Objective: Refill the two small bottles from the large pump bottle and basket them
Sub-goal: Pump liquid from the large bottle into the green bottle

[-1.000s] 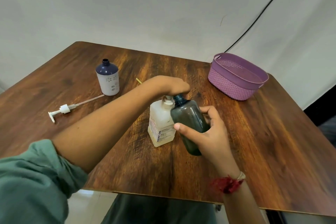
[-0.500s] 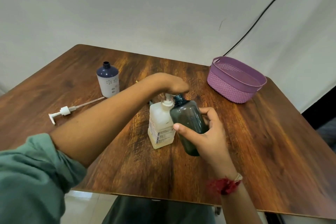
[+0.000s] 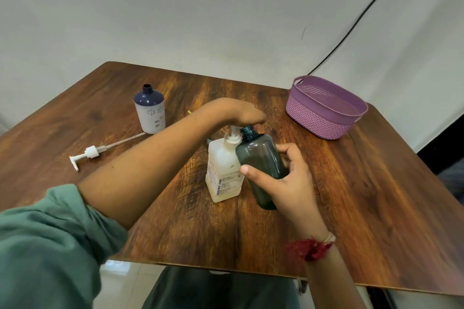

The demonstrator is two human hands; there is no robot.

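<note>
The large whitish pump bottle (image 3: 222, 173) stands mid-table. My left hand (image 3: 241, 113) lies over its pump head, palm down, pressing it. My right hand (image 3: 286, 183) grips a dark translucent green small bottle (image 3: 261, 158), tilted with its open neck right under the pump's spout. A second small bottle (image 3: 149, 111), white with a dark blue top and open neck, stands upright at the back left. The purple basket (image 3: 324, 118) sits at the back right, with nothing visible in it.
A loose white pump with its long tube (image 3: 98, 151) lies on the wooden table (image 3: 376, 195) at the left. A small yellowish stick (image 3: 190, 112) shows behind my left forearm. A black cable (image 3: 351, 30) runs down the white backdrop.
The pump head under my left hand has risen a little. The dark bottle stays at the spout in my right hand. The view shifted slightly.
</note>
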